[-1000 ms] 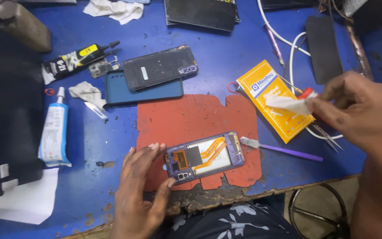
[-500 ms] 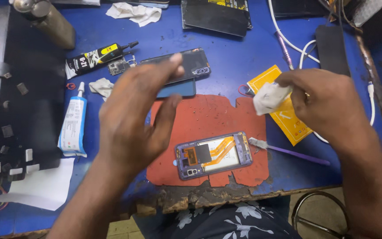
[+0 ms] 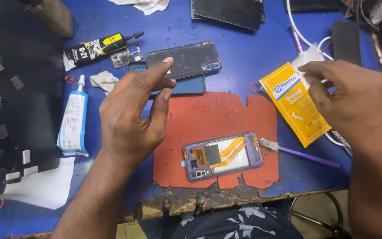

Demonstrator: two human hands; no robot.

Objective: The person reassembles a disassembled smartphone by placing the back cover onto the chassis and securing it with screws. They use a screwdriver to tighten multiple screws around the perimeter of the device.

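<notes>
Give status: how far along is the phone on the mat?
Done: phone lies open on the red mat, back cover off, apart. In hand: right hand holds a white wipe; left hand hovers empty. Left: cover not yet back on.

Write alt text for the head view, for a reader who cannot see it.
An opened purple phone frame lies on a red mat on a blue workbench. The left hand hovers above it, empty; the right hand pinches a white wipe over a yellow packet.
</notes>
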